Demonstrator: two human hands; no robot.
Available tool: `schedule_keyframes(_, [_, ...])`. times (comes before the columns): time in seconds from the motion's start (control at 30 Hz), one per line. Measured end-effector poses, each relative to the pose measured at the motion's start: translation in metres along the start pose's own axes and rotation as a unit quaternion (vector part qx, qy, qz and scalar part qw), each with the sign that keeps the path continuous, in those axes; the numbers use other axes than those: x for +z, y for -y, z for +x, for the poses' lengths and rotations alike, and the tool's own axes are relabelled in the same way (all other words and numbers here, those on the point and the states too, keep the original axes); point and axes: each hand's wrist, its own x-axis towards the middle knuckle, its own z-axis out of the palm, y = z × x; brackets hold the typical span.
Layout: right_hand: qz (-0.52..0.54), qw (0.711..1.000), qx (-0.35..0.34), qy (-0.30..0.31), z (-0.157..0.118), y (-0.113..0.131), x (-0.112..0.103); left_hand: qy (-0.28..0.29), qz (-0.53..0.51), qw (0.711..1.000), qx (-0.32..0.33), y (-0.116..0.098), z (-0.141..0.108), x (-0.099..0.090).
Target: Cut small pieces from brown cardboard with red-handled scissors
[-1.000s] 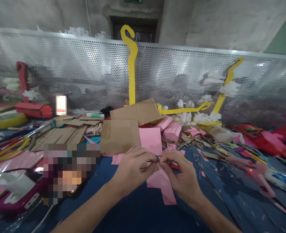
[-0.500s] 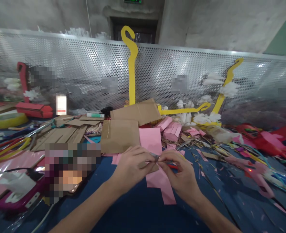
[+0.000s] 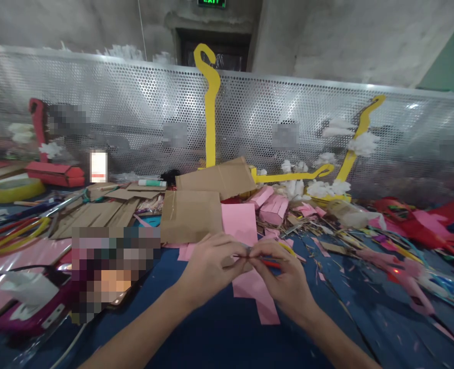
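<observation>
Two pinched grips, left hand (image 3: pixel 210 266) and right hand (image 3: pixel 286 271), meet on a small grey piece (image 3: pixel 246 250) over pink paper (image 3: pixel 267 309) on the bench (image 3: pixel 203 341), apparently fine fingertip work whose next move likely calls for steadiness

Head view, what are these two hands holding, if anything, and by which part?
The left hand and right hand seem to pinch something small between their fingertips; what it is and which part they grip cannot be told.
</observation>
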Motion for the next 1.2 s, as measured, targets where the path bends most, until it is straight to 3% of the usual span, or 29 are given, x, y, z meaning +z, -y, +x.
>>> schedule_keyframes(0.93, [0.008, 1.000, 0.017, 0.003, 0.0003, -0.0049, -0.0008, 0.008, 0.064, 0.998, 0.014, 0.0037, -0.0045, 0.0024])
schedule_keyframes(1.2, [-0.049, 0.998, 0.030, -0.008, -0.0019, -0.0090, -0.0046, 0.015, 0.027, 1.000, 0.005, 0.0010, -0.0003, 0.0003])
